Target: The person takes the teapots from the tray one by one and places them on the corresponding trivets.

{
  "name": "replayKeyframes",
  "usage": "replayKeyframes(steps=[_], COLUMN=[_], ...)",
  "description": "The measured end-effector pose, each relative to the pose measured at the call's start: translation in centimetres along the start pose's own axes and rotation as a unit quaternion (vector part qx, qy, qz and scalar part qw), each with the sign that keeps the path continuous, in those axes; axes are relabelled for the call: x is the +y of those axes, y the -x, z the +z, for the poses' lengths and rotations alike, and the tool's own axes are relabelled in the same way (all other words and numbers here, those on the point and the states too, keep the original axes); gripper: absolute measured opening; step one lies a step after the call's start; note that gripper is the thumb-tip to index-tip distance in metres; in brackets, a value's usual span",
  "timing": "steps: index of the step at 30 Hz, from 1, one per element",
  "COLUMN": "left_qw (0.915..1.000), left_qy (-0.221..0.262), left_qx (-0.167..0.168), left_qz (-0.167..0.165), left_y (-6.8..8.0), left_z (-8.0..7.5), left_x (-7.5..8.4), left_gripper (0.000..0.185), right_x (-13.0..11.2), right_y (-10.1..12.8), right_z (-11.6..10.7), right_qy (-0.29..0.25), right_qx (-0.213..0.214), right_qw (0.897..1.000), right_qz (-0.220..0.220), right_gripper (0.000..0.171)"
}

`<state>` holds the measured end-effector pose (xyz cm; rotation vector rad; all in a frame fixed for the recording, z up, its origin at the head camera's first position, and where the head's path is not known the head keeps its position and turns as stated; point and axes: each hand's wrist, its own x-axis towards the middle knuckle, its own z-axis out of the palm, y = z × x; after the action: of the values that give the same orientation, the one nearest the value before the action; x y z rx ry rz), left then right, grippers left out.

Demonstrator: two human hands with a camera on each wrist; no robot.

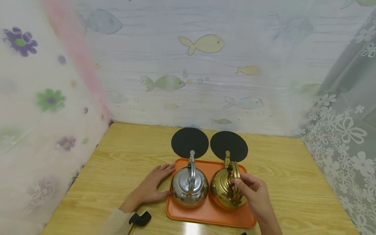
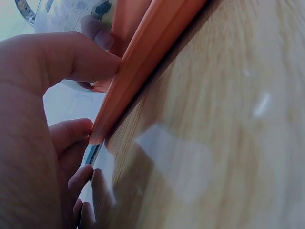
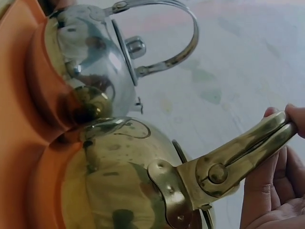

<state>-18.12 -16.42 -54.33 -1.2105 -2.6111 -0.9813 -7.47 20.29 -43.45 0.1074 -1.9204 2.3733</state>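
on the wooden table (image 1: 123,153), the orange tray (image 1: 205,217) edge is pinched by the left hand (image 1: 152,187); the gold kettle (image 1: 224,192) handle is pinched by the right hand (image 1: 255,195).

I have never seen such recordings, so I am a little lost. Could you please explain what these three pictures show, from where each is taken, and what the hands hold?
There is no machine here: a person works with two bare hands. The large picture comes from a camera on the person's head, looking down at a wooden table. On it lies an orange tray with a silver kettle and a gold kettle. Behind the tray lie two black round mats.

The other two pictures come from cameras on the wrists. The left wrist view shows the left hand holding the tray's edge. The right wrist view shows the right hand gripping the gold kettle's handle.
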Motion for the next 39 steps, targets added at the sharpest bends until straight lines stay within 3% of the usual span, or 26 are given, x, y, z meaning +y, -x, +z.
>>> replayKeyframes(steps=[13, 26, 39], left_qw=[0.9999, 0.9998, 0.9997], left_qy=[-0.005, -0.006, 0.008], left_qx=[-0.011, -0.014, -0.013], left_qz=[-0.009, -0.012, -0.016], left_y=[0.0, 0.0, 0.1], left_z=[-0.2, -0.4, 0.0], left_x=[0.0, 0.0, -0.1], left_gripper=[0.081, 0.081, 0.082], right_x=[0.1, -0.5, -0.6], right_y=[0.7, 0.5, 0.8], right_z=[0.7, 1.3, 1.5], right_qy=[0.029, 0.055, 0.043], right_qx=[0.050, 0.102, 0.096], right_qw=[0.998, 0.993, 0.994], right_qz=[-0.013, 0.028, 0.013], right_gripper=[0.035, 0.029, 0.031])
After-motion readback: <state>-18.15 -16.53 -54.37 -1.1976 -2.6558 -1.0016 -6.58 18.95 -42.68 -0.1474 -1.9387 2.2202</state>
